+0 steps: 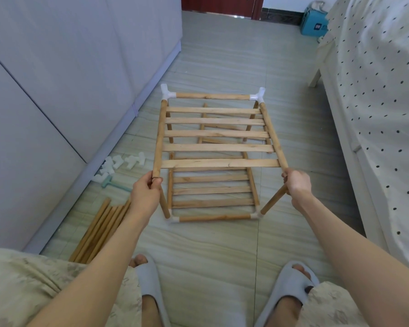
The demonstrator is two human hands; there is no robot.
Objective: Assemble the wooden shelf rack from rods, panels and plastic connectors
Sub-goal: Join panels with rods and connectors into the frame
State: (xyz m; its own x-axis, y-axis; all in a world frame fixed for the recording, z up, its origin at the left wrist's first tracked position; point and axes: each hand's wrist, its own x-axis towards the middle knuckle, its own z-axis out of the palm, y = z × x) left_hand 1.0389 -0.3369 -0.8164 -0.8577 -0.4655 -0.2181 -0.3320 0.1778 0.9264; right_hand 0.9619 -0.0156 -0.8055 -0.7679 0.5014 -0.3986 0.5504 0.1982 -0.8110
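slatted panel [219,134] being held above lower frame [213,197] | left hand [147,187], right hand [295,181]: fingers being curled round its side rods

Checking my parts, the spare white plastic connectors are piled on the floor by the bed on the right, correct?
Not quite. The head view shows the spare white plastic connectors piled on the floor, but on the left, by the grey cabinet, not by the bed.
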